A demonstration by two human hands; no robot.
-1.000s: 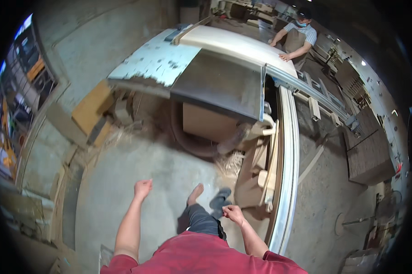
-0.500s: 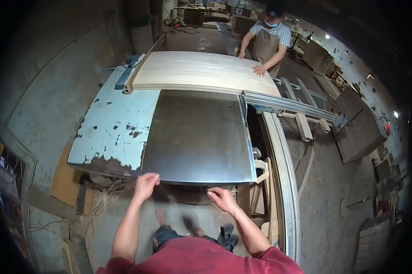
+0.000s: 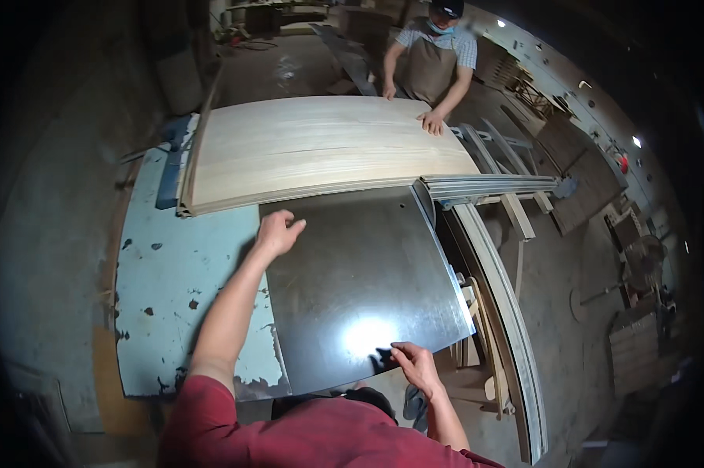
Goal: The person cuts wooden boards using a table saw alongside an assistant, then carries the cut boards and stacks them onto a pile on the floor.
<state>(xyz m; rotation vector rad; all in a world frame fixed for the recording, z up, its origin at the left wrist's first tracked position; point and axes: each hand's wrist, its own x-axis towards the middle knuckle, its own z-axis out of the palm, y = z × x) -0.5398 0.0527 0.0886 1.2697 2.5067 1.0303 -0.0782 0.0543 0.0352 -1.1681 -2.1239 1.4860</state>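
My left hand (image 3: 280,234) reaches over the metal table top, just short of the near edge of a wide pale wood panel (image 3: 321,148). Its fingers are loosely bent and apart, with nothing in them. Low at the near edge of the dark polished plate (image 3: 344,273), my right hand (image 3: 417,366) hovers with fingers apart and empty, its shadow falling on the shiny surface. The panel, whose near edge shows layers like stacked boards, lies across the far part of the table. A co-worker (image 3: 434,62) stands behind it, one hand (image 3: 431,122) flat on its far right corner.
A wooden fence with a blue clamp block (image 3: 173,160) borders the panel's left end. Chipped light-blue table surface (image 3: 180,265) lies at left. An aluminium rail (image 3: 492,186) and a long sliding track (image 3: 504,327) run along the right. Stacked boards (image 3: 574,171) stand farther right.
My body has leaned forward over the table. My left hand has moved from the near table edge toward the panel; my right hand has come to the plate's near edge.
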